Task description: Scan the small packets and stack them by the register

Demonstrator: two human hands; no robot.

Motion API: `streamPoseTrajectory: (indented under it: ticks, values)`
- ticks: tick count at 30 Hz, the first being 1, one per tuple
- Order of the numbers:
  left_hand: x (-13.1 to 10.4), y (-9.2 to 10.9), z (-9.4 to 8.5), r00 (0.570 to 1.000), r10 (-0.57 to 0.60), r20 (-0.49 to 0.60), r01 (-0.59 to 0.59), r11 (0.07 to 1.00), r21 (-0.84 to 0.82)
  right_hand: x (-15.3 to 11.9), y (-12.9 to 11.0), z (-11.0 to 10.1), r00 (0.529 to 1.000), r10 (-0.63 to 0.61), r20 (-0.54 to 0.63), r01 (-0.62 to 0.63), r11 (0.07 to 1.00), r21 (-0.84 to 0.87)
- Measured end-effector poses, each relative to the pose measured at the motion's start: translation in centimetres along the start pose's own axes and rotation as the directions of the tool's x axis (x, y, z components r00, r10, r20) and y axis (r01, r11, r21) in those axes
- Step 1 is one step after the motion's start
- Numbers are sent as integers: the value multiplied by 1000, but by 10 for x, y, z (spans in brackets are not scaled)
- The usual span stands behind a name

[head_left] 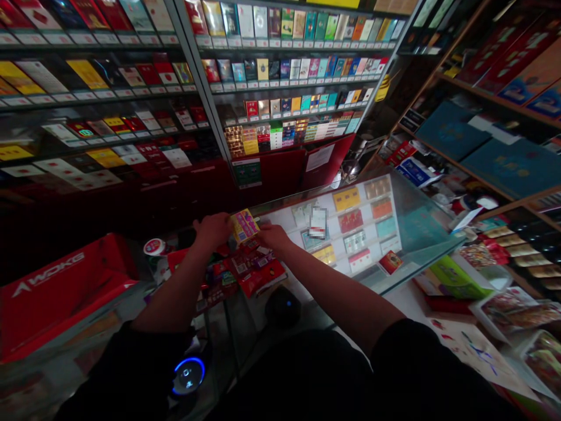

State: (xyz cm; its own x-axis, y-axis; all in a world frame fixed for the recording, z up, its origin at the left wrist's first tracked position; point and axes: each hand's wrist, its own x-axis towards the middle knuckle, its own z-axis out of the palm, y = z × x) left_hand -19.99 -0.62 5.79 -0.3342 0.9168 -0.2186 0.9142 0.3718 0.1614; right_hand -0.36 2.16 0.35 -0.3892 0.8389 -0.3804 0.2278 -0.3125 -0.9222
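Note:
A small yellow box with purple and pink print (pixel 244 227) is held above the glass counter. My left hand (pixel 214 230) grips its left side, fingers partly hidden behind it. At its lower right edge, the fingers of my right hand (pixel 272 237) are closed on it too. Just under the hands lies a heap of red snack packets (pixel 260 275), several of them overlapping. A round tub with a white and red lid (pixel 154 247) stands left of my left forearm.
A big red box (pixel 65 292) sits at the left. Flat packs lie under the counter glass (pixel 421 234); a red pack (pixel 390 262) is at its near edge. A black round device (pixel 283 305) and a blue-lit disc (pixel 188 375) are close to my body. Cigarette shelves (pixel 289 88) rise behind.

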Motion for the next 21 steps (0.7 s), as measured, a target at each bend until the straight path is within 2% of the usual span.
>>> streamPoseTrajectory:
  ticks: [3, 6, 11, 15, 21]
  values:
    - [-7, 3, -10, 998, -10, -58, 9, 1000, -22, -3, -7, 2, 996, 75, -40, -70, 992, 100]
    - [-17, 8, -21, 992, -12, -123, 8, 1000, -30, -12, -15, -2, 994, 106, -19, -98, 967, 235]
    - [-37, 22, -33, 984, -4, -177, -20, 991, -132, -35, -25, -21, 994, 106, 6, -102, 940, 324]
    - [-51, 39, -31, 988, -2, -156, -42, 960, -276, -57, -27, -44, 991, 113, -73, -76, 918, 389]
    - [-75, 68, -12, 991, 33, -132, -81, 921, -382, -90, -15, -81, 978, 92, -190, -6, 911, 413]
